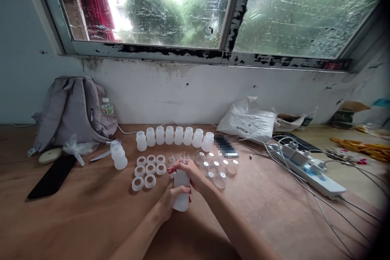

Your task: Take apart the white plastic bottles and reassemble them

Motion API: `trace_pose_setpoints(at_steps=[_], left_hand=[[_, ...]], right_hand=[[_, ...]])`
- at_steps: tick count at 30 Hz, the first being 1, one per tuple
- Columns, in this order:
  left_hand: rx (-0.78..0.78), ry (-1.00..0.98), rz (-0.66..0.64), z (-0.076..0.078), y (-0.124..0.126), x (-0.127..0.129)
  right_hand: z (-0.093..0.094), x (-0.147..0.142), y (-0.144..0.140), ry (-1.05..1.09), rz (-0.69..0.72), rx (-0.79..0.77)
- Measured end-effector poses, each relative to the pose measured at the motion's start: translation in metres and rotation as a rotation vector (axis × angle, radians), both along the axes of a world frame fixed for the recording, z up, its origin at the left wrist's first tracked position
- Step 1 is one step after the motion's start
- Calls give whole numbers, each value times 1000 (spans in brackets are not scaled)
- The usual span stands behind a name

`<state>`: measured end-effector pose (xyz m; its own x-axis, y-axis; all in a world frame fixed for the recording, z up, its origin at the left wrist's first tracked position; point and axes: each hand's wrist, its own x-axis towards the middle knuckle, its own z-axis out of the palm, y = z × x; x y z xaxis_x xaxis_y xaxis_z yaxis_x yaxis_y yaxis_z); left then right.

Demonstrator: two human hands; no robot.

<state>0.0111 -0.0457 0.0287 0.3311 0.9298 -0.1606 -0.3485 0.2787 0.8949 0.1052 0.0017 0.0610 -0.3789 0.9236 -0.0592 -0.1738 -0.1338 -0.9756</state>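
A translucent white baby bottle (pixel 181 202) stands tilted between my hands above the near middle of the table. My left hand (pixel 168 200) is wrapped round its lower body. At the top end, my right hand (pixel 188 170) closes over the neck with its fingers bent. Those fingers hide the bottle's mouth and whatever sits on it. Just beyond are several clear nipples (pixel 172 159), partly covered by my right hand. White screw rings (pixel 150 169) lie in rows to the left. On the right are clear dome caps (pixel 215 170).
Several white bottles (pixel 178 135) stand in a row at the back; another bottle (pixel 118 155) is at left near a dark phone (pixel 52 178). A backpack (pixel 71 109) leans on the wall. A plastic bag (pixel 248 120), power strip (pixel 317 177) and cables occupy the right.
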Motion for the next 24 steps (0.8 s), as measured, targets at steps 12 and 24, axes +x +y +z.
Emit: trace_pose_setpoints(at_steps=[12, 24], left_hand=[[-324, -935, -565, -28, 10, -8], [-331, -914, -633, -35, 16, -17]], right_hand=[[-4, 12, 1, 242, 325, -117], [-18, 8, 2, 188, 40, -147]])
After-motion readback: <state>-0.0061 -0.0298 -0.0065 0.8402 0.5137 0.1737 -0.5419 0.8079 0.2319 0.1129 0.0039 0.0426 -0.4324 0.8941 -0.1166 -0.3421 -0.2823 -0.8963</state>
